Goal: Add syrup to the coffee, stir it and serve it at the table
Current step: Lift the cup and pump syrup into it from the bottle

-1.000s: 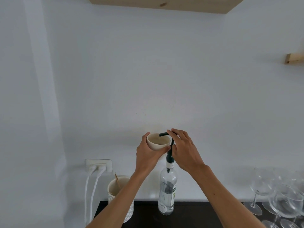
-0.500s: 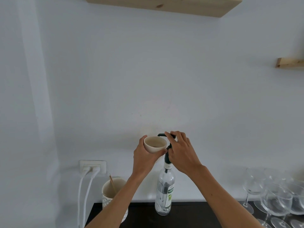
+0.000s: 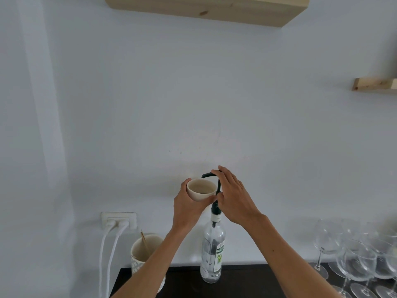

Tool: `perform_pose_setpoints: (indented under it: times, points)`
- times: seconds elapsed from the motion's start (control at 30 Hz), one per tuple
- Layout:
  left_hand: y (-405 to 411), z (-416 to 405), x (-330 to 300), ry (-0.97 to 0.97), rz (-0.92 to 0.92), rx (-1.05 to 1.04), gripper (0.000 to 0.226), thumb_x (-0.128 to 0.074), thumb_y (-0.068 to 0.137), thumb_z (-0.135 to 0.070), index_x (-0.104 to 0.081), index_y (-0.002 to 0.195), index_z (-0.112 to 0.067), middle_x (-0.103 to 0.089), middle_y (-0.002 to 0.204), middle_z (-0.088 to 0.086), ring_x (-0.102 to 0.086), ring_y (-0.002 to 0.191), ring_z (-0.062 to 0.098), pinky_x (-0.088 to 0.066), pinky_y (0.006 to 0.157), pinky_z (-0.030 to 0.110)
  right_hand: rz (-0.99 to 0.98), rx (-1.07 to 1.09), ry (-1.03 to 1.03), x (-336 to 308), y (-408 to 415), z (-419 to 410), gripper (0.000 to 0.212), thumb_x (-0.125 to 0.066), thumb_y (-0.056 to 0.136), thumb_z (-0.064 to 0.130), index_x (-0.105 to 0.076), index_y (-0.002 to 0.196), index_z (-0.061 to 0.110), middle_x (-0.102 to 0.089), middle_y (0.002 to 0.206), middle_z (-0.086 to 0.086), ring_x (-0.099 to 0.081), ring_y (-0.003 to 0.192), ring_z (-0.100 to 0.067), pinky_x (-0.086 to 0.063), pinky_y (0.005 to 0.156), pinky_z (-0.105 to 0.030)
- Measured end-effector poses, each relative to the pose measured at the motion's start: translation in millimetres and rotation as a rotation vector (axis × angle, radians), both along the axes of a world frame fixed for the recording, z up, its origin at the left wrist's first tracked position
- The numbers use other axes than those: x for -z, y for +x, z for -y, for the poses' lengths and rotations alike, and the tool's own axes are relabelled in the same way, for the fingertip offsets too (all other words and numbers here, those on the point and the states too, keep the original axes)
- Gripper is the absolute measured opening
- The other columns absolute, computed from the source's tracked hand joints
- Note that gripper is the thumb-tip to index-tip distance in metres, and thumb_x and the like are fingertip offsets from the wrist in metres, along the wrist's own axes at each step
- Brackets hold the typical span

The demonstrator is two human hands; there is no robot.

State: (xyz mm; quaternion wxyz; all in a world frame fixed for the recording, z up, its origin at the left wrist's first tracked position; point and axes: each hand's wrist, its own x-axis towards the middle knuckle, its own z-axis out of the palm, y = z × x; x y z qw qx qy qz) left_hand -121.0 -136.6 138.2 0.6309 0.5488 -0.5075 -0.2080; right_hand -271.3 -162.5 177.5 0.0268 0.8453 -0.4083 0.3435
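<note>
My left hand (image 3: 187, 208) grips a small cream coffee cup (image 3: 200, 190) and holds it in the air, its rim right under the spout of a dark green pump (image 3: 209, 175). The pump sits on top of a clear glass syrup bottle (image 3: 212, 252) that stands upright on the dark counter (image 3: 240, 280). My right hand (image 3: 234, 197) rests over the pump head, fingers curled on its top and thumb against the pump stem. A little dark liquid shows inside the cup.
A cream holder (image 3: 142, 251) with a wooden stick stands left of the bottle, partly behind my left forearm. A wall socket (image 3: 119, 220) with two white cables is at the left. Several wine glasses (image 3: 354, 259) crowd the counter's right. Wooden shelves (image 3: 206, 9) hang above.
The view has shifted slightly. Both hands keep their hold on cup and pump; the pump stem appears to stand a little longer above the bottle neck now.
</note>
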Motion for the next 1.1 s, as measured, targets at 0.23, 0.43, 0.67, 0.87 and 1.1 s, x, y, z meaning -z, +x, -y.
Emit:
perform_pose_setpoints:
  times: [0.23,0.43,0.67,0.87,1.1]
  points:
    - [-2.7,0.9,-2.2,-0.01,0.005,-0.002,0.096,-0.094,0.06,-0.044,-0.046,0.14,-0.024,-0.059,0.106,-0.025,-0.062,0.107,0.009,-0.047,0.079,0.01,0.008,-0.02,0.037,1.6,3.0,-1.4,0.06,-0.043,0.095,0.004,-0.025,0.151,0.019,-0.007,0.167,-0.007,-0.004,0.153,-0.019,-0.009,0.119,-0.025]
    - [-2.5,1.9,0.8,-0.013,-0.012,-0.001,0.098,-0.094,0.059,-0.047,-0.046,0.141,-0.024,-0.06,0.11,-0.023,-0.061,0.11,0.009,-0.047,0.082,0.012,-0.007,-0.009,0.009,6.1,2.3,-4.8,0.061,-0.048,0.095,0.003,-0.028,0.151,0.017,-0.013,0.165,-0.008,-0.013,0.152,-0.024,-0.013,0.118,-0.025]
    - [-1.0,1.6,5.7,-0.019,0.011,-0.003,0.1,-0.094,0.058,-0.046,-0.046,0.142,-0.021,-0.06,0.11,-0.02,-0.062,0.109,0.012,-0.05,0.086,0.018,-0.091,0.01,0.037,6.5,-0.2,-3.1,0.067,-0.05,0.098,0.011,-0.017,0.156,0.019,-0.004,0.167,-0.008,-0.007,0.153,-0.024,-0.011,0.121,-0.029]
    - [-0.4,-3.3,7.2,-0.027,0.043,0.015,0.098,-0.093,0.06,-0.045,-0.045,0.142,-0.023,-0.06,0.114,-0.019,-0.06,0.104,0.005,-0.046,0.075,0.005,-0.167,0.033,0.089,2.9,-1.0,-4.1,0.081,-0.041,0.096,0.011,0.01,0.157,0.026,0.023,0.164,-0.004,0.02,0.151,-0.018,0.005,0.123,-0.035]
    - [6.1,-18.9,18.1,-0.017,0.06,0.026,0.095,-0.093,0.061,-0.045,-0.043,0.14,-0.031,-0.055,0.108,-0.029,-0.06,0.1,-0.001,-0.048,0.072,0.005,0.184,-0.136,0.216,9.2,-9.7,-24.0,0.083,-0.042,0.096,0.004,0.002,0.156,0.041,0.003,0.165,0.016,-0.014,0.142,0.005,-0.031,0.107,-0.012]
